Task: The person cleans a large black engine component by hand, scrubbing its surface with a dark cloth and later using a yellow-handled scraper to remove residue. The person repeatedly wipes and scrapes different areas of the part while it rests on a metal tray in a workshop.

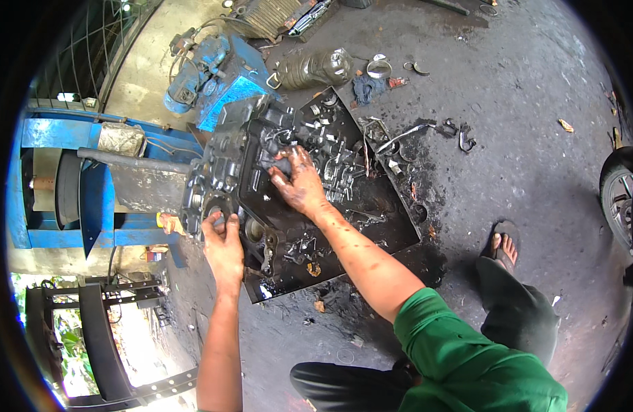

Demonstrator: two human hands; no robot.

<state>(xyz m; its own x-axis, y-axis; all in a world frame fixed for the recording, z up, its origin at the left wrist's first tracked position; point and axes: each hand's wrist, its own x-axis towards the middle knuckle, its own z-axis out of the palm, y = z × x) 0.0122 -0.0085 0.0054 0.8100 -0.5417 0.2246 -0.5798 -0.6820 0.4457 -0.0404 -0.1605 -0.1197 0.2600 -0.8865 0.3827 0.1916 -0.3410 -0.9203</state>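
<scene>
A dark, greasy engine block (227, 154) rests partly over a shallow black metal tray (392, 240). My left hand (224, 253) grips the block's near end, fingers and thumb hooked at a round opening. Over the block's right side, the fingers of my right hand (302, 184) are curled on a dark grey lump (282, 165) that looks like a rag, pressed against the block; part of it is hidden under the fingers. Many small oily metal parts (340, 175) lie in the tray, to the right of my right hand.
Beyond the block stand a blue machine (206, 75) and a big plastic bottle (316, 69) lying on its side. A blue steel frame (62, 134) is at the left. Metal rings (379, 67) and a blue cloth (368, 89) lie on the oil-stained floor; a wheel (617, 199) stands far right.
</scene>
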